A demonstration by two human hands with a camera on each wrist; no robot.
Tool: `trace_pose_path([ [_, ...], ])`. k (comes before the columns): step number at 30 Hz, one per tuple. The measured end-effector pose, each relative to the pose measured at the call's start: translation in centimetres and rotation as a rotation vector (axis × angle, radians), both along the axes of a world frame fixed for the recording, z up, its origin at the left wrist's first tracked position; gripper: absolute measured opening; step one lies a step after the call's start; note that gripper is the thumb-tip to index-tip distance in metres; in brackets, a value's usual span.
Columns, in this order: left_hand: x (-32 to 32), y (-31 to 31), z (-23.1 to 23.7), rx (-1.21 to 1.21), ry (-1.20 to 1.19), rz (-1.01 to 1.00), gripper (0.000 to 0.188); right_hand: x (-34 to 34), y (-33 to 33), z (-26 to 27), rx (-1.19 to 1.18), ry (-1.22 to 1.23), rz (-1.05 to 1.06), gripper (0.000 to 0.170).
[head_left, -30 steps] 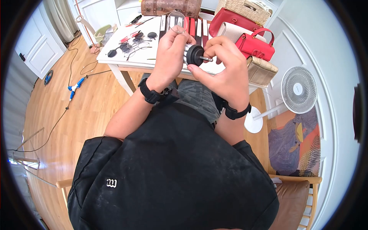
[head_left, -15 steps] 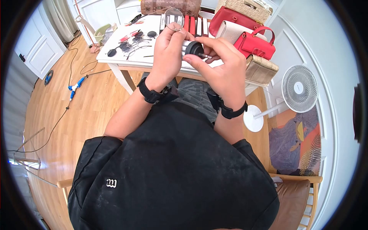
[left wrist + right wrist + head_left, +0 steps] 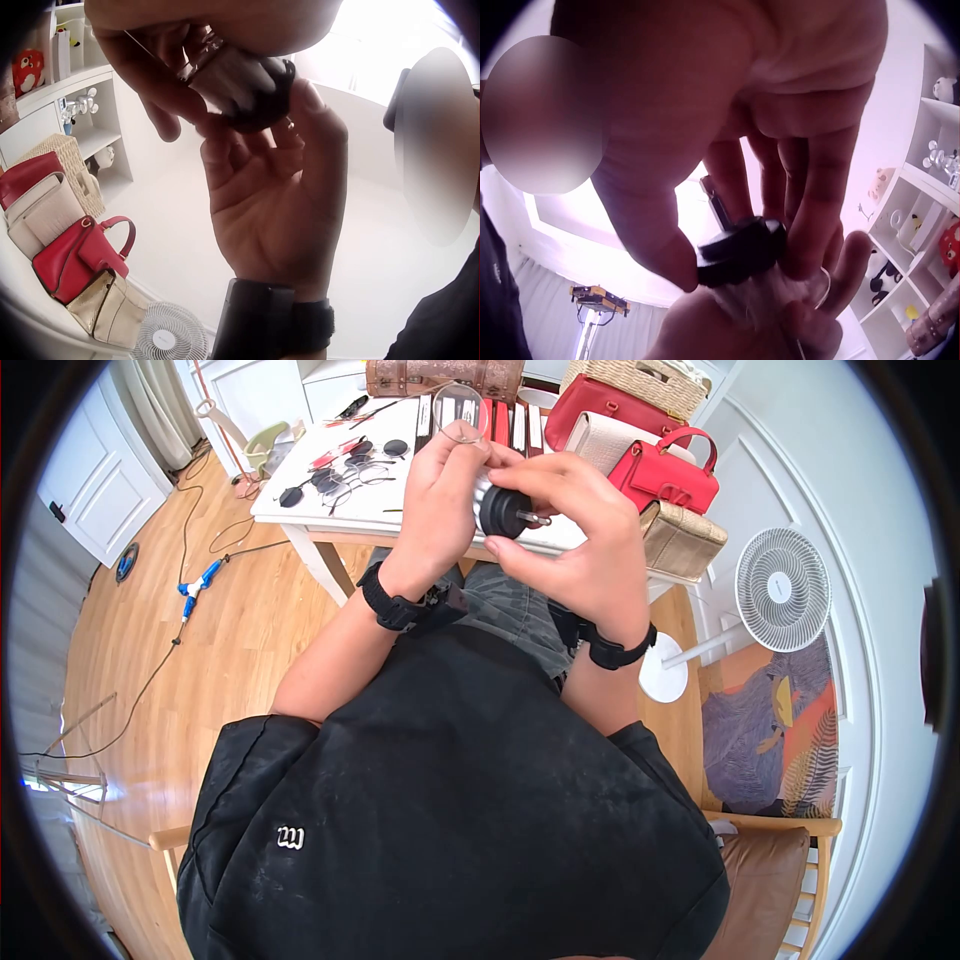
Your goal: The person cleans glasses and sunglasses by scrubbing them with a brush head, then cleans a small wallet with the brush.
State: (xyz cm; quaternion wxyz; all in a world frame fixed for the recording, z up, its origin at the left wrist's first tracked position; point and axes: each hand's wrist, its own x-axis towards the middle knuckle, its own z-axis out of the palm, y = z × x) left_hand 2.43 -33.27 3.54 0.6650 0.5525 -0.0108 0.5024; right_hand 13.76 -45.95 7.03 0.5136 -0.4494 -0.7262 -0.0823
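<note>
My left hand (image 3: pixel 441 500) grips a pair of round-lens eyeglasses (image 3: pixel 460 412) together with a stubby tool that has a pale ribbed body (image 3: pixel 234 81) and a black stepped cap (image 3: pixel 503 512). From the cap a thin metal rod (image 3: pixel 714 201) sticks out toward my right palm. My right hand (image 3: pixel 600 540) has its thumb and index finger curled at opposite sides of the cap's rim, as the right wrist view shows. Most of the pale body and the eyeglasses' lower frame are hidden behind the left fingers.
On the white table (image 3: pixel 300 525) lie several sunglasses (image 3: pixel 395 448) and eyeglasses. Slim cases (image 3: pixel 500 422) stand in a row behind the hands, with a brown chest (image 3: pixel 440 378) beyond. A red handbag (image 3: pixel 665 478) and other bags crowd the right end, near a white fan (image 3: pixel 782 588).
The right fingers have moved from the metal rod to the cap's rim and spread apart. The cap and eyeglasses have tilted slightly back and forth; the left hand keeps its hold.
</note>
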Motion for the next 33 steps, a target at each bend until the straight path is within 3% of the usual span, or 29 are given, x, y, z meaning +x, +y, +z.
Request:
trace_pose_path([
  [4, 0.1, -0.1, 0.1, -0.007, 0.011, 0.044, 0.014, 1.0, -0.2, 0.1, -0.082, -0.048, -0.066, 0.044],
  [6, -0.5, -0.3, 0.5, -0.053, 0.222, 0.134, 0.016, 0.1, 0.2, 0.1, 0.049, 0.014, -0.148, 0.045],
  [7, -0.5, -0.3, 0.4, -0.054, 0.224, 0.133, 0.016, 0.0, 0.1, 0.1, 0.049, 0.015, -0.149, 0.045],
  [9, -0.6, -0.2, 0.3, -0.052, 0.039, -0.055, 0.017, -0.3, -0.1, 0.1, 0.002, 0.004, -0.005, 0.044],
  [11, -0.2, 0.0, 0.2, -0.011, 0.023, -0.029, 0.019, 0.2, -0.5, 0.3, -0.033, -0.011, 0.03, 0.044],
  [13, 0.2, 0.0, 0.1, 0.0, 0.012, 0.032, 0.019, 0.6, -0.6, 0.2, -0.023, -0.003, -0.076, 0.045],
  [14, -0.5, 0.0, 0.1, -0.002, 0.15, 0.098, 0.018, 0.4, -0.5, 0.3, 0.014, 0.013, -0.126, 0.046],
  [18, -0.2, -0.2, -0.1, -0.055, 0.009, -0.135, 0.019, 0.0, 0.2, 0.0, 0.026, 0.015, 0.024, 0.045],
  [23, 0.3, 0.2, -0.3, -0.032, 0.041, -0.041, 0.022, 0.8, -0.6, 0.1, -0.112, 0.014, 0.004, 0.041],
  [26, -0.1, 0.0, 0.0, -0.103, 0.178, -0.035, 0.025, 0.4, 0.0, 0.0, 0.055, 0.058, -0.227, 0.043],
  [30, -0.6, -0.1, 0.4, -0.047, 0.254, 0.027, 0.021, 0.6, 1.1, -0.6, 0.178, 0.143, -0.156, 0.042],
  [31, -0.6, 0.4, 0.3, -0.104, 0.237, -0.09, 0.021, 1.3, 1.4, -1.1, 0.19, 0.139, -0.148, 0.042],
  [33, -0.3, 0.8, 0.2, -0.136, 0.227, -0.091, 0.022, 2.6, 2.2, -2.0, 0.21, 0.319, -0.096, 0.043],
])
